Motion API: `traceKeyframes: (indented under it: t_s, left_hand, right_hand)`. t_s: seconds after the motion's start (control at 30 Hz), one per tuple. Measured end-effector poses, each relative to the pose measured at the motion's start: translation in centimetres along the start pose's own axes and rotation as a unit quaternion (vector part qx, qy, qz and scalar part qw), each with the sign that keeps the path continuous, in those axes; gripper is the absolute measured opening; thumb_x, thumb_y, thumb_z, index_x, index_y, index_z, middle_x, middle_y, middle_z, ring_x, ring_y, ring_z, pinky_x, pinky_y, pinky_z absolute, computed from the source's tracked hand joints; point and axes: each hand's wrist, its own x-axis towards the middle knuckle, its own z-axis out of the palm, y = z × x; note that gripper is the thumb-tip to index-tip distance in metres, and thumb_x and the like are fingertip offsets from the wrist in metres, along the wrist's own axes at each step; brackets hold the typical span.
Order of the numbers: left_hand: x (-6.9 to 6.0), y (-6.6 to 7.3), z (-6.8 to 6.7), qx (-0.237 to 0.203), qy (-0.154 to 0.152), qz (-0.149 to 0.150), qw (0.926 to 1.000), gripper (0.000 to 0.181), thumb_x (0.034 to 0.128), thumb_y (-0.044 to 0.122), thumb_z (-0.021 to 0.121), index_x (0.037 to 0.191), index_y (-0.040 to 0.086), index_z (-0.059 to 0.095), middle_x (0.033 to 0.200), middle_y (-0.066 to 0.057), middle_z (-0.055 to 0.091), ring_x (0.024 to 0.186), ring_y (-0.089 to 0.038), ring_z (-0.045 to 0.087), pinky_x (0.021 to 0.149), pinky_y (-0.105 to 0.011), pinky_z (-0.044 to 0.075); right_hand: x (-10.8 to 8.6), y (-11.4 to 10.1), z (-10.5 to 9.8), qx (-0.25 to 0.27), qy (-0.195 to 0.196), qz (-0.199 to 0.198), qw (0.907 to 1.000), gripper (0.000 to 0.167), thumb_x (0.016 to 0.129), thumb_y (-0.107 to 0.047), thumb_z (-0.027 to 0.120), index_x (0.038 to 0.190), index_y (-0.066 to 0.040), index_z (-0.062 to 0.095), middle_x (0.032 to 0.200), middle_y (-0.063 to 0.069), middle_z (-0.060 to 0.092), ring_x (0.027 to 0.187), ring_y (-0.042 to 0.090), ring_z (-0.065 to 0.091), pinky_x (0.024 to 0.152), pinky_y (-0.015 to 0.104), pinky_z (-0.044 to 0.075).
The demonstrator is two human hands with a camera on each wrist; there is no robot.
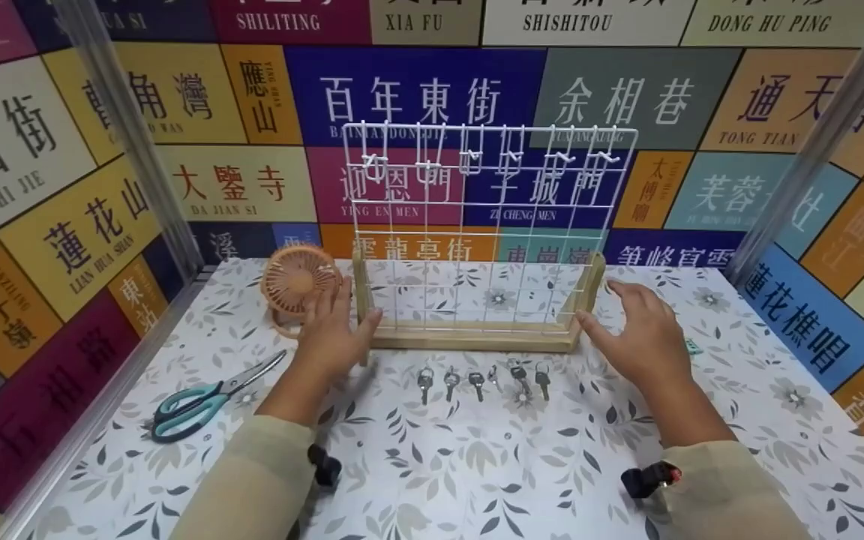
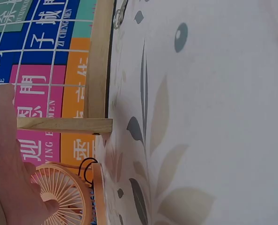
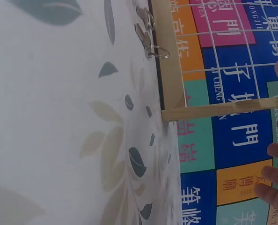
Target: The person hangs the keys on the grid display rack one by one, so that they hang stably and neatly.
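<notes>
A white wire grid rack (image 1: 477, 203) with hooks along its top stands upright in a wooden base (image 1: 469, 341). The left hand (image 1: 331, 337) is at the rack's left end, fingers spread, its thumb close to the wooden side post (image 2: 64, 124). At the right end is the right hand (image 1: 646, 341), fingers relaxed and apart, thumb close to the other post (image 3: 223, 110). Whether either thumb touches the wood, I cannot tell. Several keys with rings (image 1: 476, 385) lie in a row on the patterned tabletop before the base.
An orange fan (image 1: 299, 279) stands behind the left hand. Scissors with teal handles (image 1: 190, 411) lie on the table (image 1: 432, 480) at the left. A small teal item (image 1: 693, 346) lies beside the right hand. Walls with printed signs (image 1: 244, 184) surround the table's back and sides.
</notes>
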Motion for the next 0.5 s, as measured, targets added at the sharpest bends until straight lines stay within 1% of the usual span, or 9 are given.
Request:
traceKeyframes:
  t_s: [0.07,0.13,0.2,0.27,0.37,0.5]
  left_hand:
    - [0.0,-0.1,0.1,-0.029,-0.002,0.001,0.9996,0.100,0.0967,0.090,0.030,0.174,0.034,0.002,0.184,-0.006,0.003,0.169,-0.044,-0.001,0.129,-0.076,0.014]
    - [0.0,-0.3,0.2,-0.063,-0.003,0.003,0.9980,0.096,0.0995,0.086,0.032,0.174,0.033,0.003,0.183,-0.007,0.005,0.169,-0.043,0.003,0.130,-0.075,0.015]
    - [0.1,-0.4,0.4,-0.098,-0.002,0.008,0.9951,0.092,0.1032,0.081,0.033,0.174,0.030,0.006,0.183,-0.010,0.008,0.168,-0.043,0.007,0.131,-0.072,0.016]
    - [0.1,-0.4,0.6,-0.129,-0.004,0.011,0.9916,0.088,0.1062,0.076,0.033,0.175,0.025,0.009,0.182,-0.013,0.010,0.168,-0.043,0.011,0.132,-0.070,0.016]
    - [0.2,-0.5,0.9,-0.157,-0.013,0.010,0.9874,0.087,0.1083,0.073,0.030,0.174,0.019,0.012,0.181,-0.018,0.014,0.167,-0.044,0.016,0.133,-0.068,0.017]
    - [0.3,-0.5,1.4,-0.180,-0.040,0.000,0.9828,0.089,0.1081,0.074,0.026,0.174,0.016,0.012,0.179,-0.020,0.017,0.166,-0.043,0.020,0.133,-0.066,0.019]
  right_hand:
    - [-0.2,-0.6,-0.3,0.023,0.017,0.002,0.9996,0.095,0.096,-0.084,0.050,0.162,-0.016,0.045,0.161,0.020,0.048,0.148,0.049,0.044,0.119,0.073,0.037]
    - [-0.5,-1.2,-0.5,0.047,0.035,0.004,0.9983,0.091,0.096,-0.081,0.053,0.158,-0.014,0.050,0.153,0.019,0.054,0.141,0.045,0.052,0.114,0.069,0.044]
    - [-0.6,-1.8,-0.7,0.069,0.048,0.005,0.9965,0.087,0.097,-0.079,0.055,0.154,-0.013,0.054,0.144,0.017,0.059,0.134,0.041,0.057,0.108,0.065,0.049]
    - [-0.8,-2.4,-0.6,0.090,0.052,0.005,0.9946,0.083,0.098,-0.077,0.057,0.150,-0.013,0.056,0.137,0.015,0.062,0.128,0.038,0.061,0.103,0.062,0.052]
    - [-0.9,-3.1,-0.4,0.108,0.043,0.003,0.9933,0.079,0.098,-0.075,0.058,0.147,-0.014,0.058,0.131,0.013,0.064,0.124,0.036,0.063,0.100,0.059,0.054]
    - [-0.7,-3.9,0.3,0.111,0.012,0.003,0.9938,0.077,0.098,-0.076,0.058,0.147,-0.017,0.057,0.127,0.010,0.066,0.121,0.034,0.066,0.097,0.057,0.055]
